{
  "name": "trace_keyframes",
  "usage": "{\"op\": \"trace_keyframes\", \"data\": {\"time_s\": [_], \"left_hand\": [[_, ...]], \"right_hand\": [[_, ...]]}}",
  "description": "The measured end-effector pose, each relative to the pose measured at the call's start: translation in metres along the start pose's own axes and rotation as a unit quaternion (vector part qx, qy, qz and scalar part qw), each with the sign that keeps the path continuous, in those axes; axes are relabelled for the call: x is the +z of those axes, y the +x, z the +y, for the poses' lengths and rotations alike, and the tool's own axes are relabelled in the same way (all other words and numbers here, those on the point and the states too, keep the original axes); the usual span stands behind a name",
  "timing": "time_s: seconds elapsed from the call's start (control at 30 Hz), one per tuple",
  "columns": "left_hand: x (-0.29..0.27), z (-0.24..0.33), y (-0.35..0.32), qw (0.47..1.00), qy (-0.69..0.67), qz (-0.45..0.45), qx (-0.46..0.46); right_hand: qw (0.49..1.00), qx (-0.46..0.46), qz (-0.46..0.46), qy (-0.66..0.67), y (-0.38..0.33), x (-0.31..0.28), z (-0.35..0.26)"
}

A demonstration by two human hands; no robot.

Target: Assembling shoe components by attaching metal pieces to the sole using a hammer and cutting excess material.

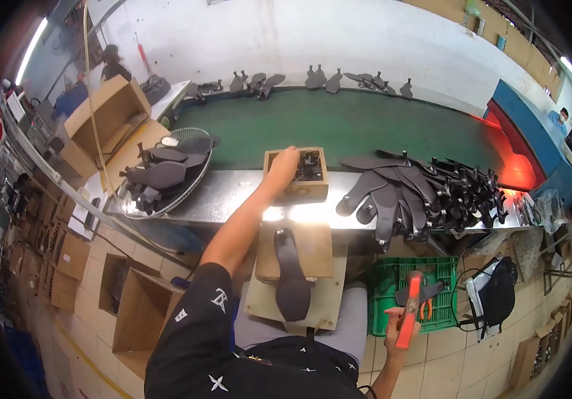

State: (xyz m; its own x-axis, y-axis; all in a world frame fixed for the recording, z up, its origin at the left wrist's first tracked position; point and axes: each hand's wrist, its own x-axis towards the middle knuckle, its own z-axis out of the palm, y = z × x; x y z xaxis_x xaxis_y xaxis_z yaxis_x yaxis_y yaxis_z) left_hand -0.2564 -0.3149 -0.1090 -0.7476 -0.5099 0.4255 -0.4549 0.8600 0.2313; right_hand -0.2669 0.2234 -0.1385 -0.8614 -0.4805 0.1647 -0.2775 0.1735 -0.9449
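Observation:
My left hand (pixel 285 166) reaches into a small wooden box (pixel 326 179) on the metal bench edge. Its fingers are bunched downward among small black parts (pixel 310 166); the fingertips are hidden. In my right hand (pixel 394 327), low on the right, is a red-handled hammer (pixel 410 309), held upright. A dark shoe sole (pixel 292 279) lies lengthwise on a tan block (pixel 322 256), its broad end toward me. Under the block is a pale board (pixel 332 312) across my lap. Neither hand touches the sole.
Piled dark soles with heels (pixel 419 193) overhang the bench on the right. A wire basket (pixel 199 183) of soles stands left. Behind runs a green conveyor belt (pixel 233 126) toward a red-glowing blue machine (pixel 532 126). A green crate (pixel 382 269) and cardboard boxes (pixel 143 312) flank me.

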Motion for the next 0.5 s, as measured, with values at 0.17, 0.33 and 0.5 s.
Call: {"op": "trace_keyframes", "data": {"time_s": [0.17,0.33,0.5], "left_hand": [[-0.006,0.040,0.030,0.998,0.010,-0.050,-0.043],[-0.007,0.024,0.036,0.996,0.038,-0.078,0.019],[-0.017,0.025,0.014,0.998,-0.058,0.036,-0.008]], "right_hand": [[0.992,0.007,-0.037,0.122,-0.004,0.010,-0.025],[0.986,-0.016,-0.063,0.153,0.005,0.017,-0.016],[0.959,-0.013,-0.046,0.279,-0.003,0.017,-0.053]]}}
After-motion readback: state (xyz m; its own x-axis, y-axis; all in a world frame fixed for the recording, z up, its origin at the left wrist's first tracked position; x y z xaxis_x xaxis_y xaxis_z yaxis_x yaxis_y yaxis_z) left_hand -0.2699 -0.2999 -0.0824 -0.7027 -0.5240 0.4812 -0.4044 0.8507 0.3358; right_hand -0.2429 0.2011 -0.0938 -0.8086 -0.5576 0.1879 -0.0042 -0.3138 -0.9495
